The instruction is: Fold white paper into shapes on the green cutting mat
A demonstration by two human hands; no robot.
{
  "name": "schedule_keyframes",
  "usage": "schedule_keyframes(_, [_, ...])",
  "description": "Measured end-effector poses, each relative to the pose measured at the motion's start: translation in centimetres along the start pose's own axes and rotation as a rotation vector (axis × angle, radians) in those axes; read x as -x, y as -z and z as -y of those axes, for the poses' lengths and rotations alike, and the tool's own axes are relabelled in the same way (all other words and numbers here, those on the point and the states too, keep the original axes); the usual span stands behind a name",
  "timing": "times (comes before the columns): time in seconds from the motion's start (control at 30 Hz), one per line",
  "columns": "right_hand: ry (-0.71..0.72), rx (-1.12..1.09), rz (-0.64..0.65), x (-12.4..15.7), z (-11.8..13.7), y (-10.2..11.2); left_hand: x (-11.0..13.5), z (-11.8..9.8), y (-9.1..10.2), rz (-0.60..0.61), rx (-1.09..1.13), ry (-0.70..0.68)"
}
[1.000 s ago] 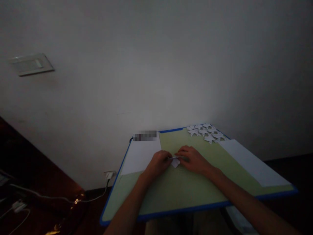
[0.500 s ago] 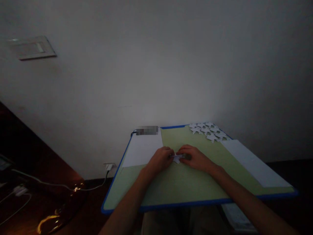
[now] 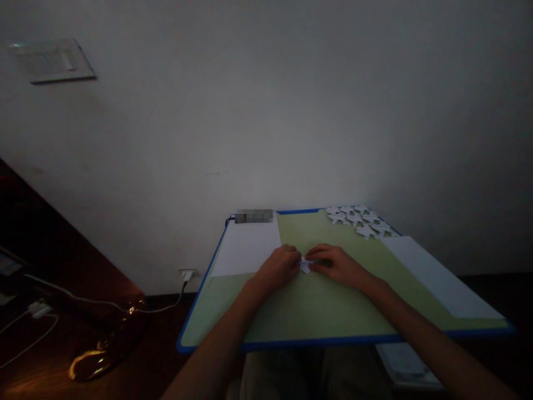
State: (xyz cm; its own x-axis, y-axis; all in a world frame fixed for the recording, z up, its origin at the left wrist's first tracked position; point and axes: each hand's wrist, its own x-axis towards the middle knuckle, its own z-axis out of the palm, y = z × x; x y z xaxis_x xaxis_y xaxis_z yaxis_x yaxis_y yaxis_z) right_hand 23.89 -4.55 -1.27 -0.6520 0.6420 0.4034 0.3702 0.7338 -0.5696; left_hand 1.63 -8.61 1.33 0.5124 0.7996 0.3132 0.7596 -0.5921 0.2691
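A small folded white paper piece (image 3: 306,266) sits between my two hands over the middle of the green table. From its left side my left hand (image 3: 284,263) grips it with fingers curled together. On the other side my right hand (image 3: 335,264) pinches it between thumb and fingers. The fingertips partly cover the paper, so its full shape is hidden. Several folded white paper shapes with pointed ends (image 3: 358,221) lie grouped at the table's far right corner.
A blue-edged green table (image 3: 316,316) stands against the wall. White paper (image 3: 245,250) lies at its left back, below a pixelated object (image 3: 254,216). More white paper (image 3: 441,278) covers the right side. A white cable (image 3: 166,308) runs to a wall socket at left.
The view has tilted and shifted slightly. Both hands stay at the folded paper, and the fingers have shifted on it, covering more of its left side.
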Motion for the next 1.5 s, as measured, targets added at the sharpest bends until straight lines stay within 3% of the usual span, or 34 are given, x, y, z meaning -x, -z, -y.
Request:
schedule_keyframes(0.3, [0.062,0.015,0.105,-0.9,-0.3,1.3,-0.1,-0.1,0.3,0.015,0.068,0.025])
schedule_keyframes(0.53, [0.24,0.429,0.114,-0.9,-0.2,0.6,-0.2,-0.5,-0.2,-0.008,-0.015,0.015])
schedule_keyframes(0.8, [0.327,0.748,0.083,-0.3,0.3,-0.1,-0.5,-0.8,-0.2,-0.012,-0.001,0.03])
schedule_keyframes(1.03, [0.267,0.744,0.143,-1.3,1.1,0.2,-0.8,-1.9,-0.4,-0.041,-0.111,0.155])
schedule_keyframes(1.23, [0.11,0.526,0.119,-1.7,0.8,0.1,-1.5,-1.3,-0.3,-0.051,0.023,0.298])
schedule_keyframes(1.33, [-0.001,0.367,0.083,-1.9,0.5,0.0,-2.3,-0.5,0.2,0.004,0.155,0.349])
schedule_keyframes(1.5, [-0.204,0.223,0.104,-2.6,0.7,0.2,-4.1,1.0,1.7,0.214,0.307,0.463])
